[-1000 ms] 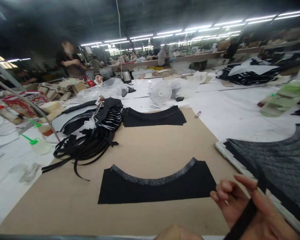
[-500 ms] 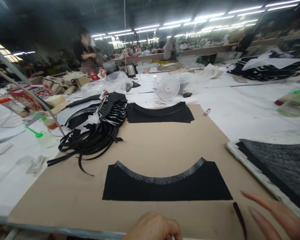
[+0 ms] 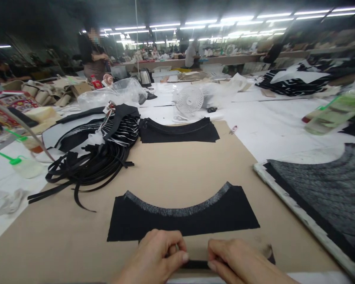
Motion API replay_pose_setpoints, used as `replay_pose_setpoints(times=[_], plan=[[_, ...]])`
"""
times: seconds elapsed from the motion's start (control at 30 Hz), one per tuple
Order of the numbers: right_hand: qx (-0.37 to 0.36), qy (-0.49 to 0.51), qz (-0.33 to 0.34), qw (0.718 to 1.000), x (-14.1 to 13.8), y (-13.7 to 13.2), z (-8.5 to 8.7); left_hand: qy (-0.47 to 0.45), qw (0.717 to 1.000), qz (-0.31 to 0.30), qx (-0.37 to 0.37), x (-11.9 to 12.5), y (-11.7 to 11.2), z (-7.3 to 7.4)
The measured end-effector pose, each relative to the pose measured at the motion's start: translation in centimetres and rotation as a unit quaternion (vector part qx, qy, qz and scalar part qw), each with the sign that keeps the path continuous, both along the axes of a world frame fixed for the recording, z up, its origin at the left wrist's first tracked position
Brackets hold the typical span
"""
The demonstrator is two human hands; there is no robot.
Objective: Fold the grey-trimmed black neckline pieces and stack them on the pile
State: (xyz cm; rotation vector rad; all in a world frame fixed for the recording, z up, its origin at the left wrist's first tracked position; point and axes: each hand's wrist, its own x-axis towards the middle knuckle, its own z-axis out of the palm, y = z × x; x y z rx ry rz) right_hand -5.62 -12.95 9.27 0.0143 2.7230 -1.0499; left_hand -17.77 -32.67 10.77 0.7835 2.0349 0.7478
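A narrow black strip [image 3: 197, 264] runs level between my two hands, close to the near edge of the tan board [image 3: 174, 167]. Pinched fingers of my left hand [image 3: 158, 254] grip it on one side. My right hand [image 3: 239, 256] is closed on it a little farther right, and a loose strip end curls up beyond that hand. Just past my fingers lies a flat black fabric piece [image 3: 183, 225]. Its far edge is a concave curve with a speckled grey band [image 3: 180, 212].
Behind lies a stack of similar black pieces [image 3: 177, 132]. Bundled black strips [image 3: 88, 165] lie left, near green-tipped bottles [image 3: 26, 167]. A white fan [image 3: 189, 100] stands at the back. At right, a pale-edged board [image 3: 279, 193] carries speckled grey pieces [image 3: 322, 193].
My right hand has come in from the far right and closed on the strip. My left hand now pinches it too. The strip has turned level, and the view has shifted right.
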Motion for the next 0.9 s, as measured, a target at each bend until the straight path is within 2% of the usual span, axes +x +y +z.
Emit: replay_pose_setpoints(times=[0.1,0.2,0.3,0.43,0.53,0.63,0.77,0.9], plan=[[0.057,-0.003,0.053,0.997,-1.1,0.2,0.6,0.12,0.992,0.026,0.01,-0.7,0.0,-1.1],[0.145,0.018,0.09,0.985,-1.6,0.5,0.2,0.219,0.974,0.014,0.059,-1.1,-0.2,-3.0],[0.217,0.044,0.113,0.969,-1.0,1.1,-1.6,0.318,0.942,-0.034,0.1,-0.9,-0.6,-5.2],[0.233,0.091,0.107,0.962,0.7,2.0,-4.2,0.398,0.911,-0.055,0.093,-0.4,-1.2,-7.5],[0.26,0.099,0.09,0.956,1.4,2.2,-5.2,0.413,0.905,-0.015,0.1,-0.6,-1.7,-8.1],[0.277,0.09,0.084,0.953,1.7,2.2,-5.3,0.4,0.908,0.031,0.12,-1.1,-2.6,-8.1],[0.255,0.086,0.083,0.96,1.5,2.3,-4.5,0.395,0.905,0.089,0.129,-2.1,-4.4,-8.1],[0.203,0.046,0.079,0.975,1.7,3.1,-3.1,0.416,0.889,0.171,0.085,-3.2,-6.8,-8.6]])
